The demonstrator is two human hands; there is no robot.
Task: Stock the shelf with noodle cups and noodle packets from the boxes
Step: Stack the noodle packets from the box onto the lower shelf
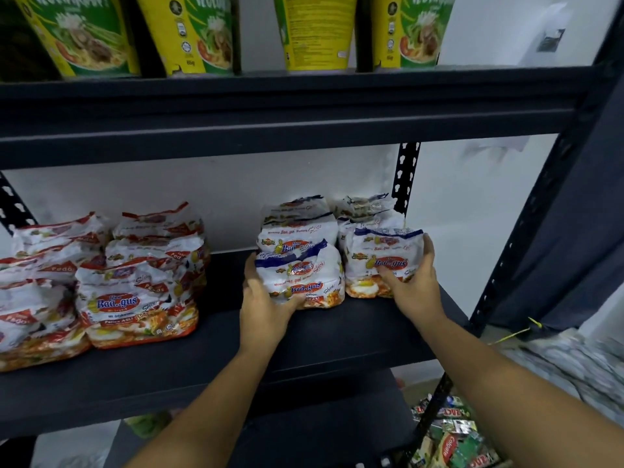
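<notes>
On the middle shelf board [337,332] of the dark metal rack, blue-trimmed noodle packs stand in two stacks near the rear upright [407,177]. The left hand [263,300] grips the front left pack [300,282], with its fingers curled up the pack's left side and its thumb at the lower front edge. The right hand [413,282] grips the front right pack [381,261], with its fingers wrapped round the right side and its thumb laid across the face. Both packs rest on the board, just beside each other and against the packs behind. Red-trimmed noodle packs [141,298] are stacked well to the left. Green-and-yellow noodle cups [91,35] stand in a row on the shelf above. Loose sachets [452,434] lie below at right.
</notes>
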